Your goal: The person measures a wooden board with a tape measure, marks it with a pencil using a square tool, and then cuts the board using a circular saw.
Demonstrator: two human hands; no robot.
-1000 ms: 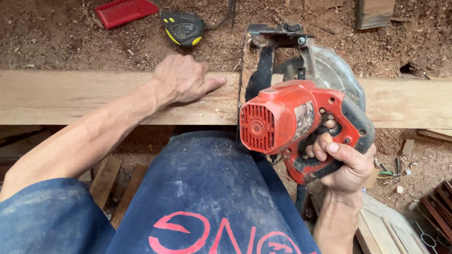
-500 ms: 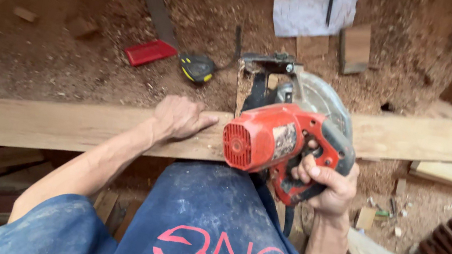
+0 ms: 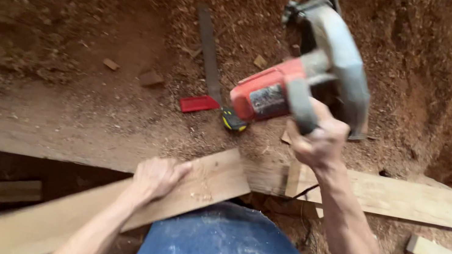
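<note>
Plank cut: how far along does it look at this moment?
Done: the plank looks sawn through, since the near piece tilts away from the far piece lying level. In hand: the left hand rests on the tilted piece, while the right hand holds the red circular saw raised clear of the wood. Left: both pieces remain unmoved and the saw is not set down.

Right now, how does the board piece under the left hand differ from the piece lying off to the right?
The left board piece is tilted, its cut end swung up and away; the right board piece lies level and straight. The left hand presses on the left piece; no hand touches the right one, as the right hand holds the circular saw above it. Both are pale, flat timber.
</note>
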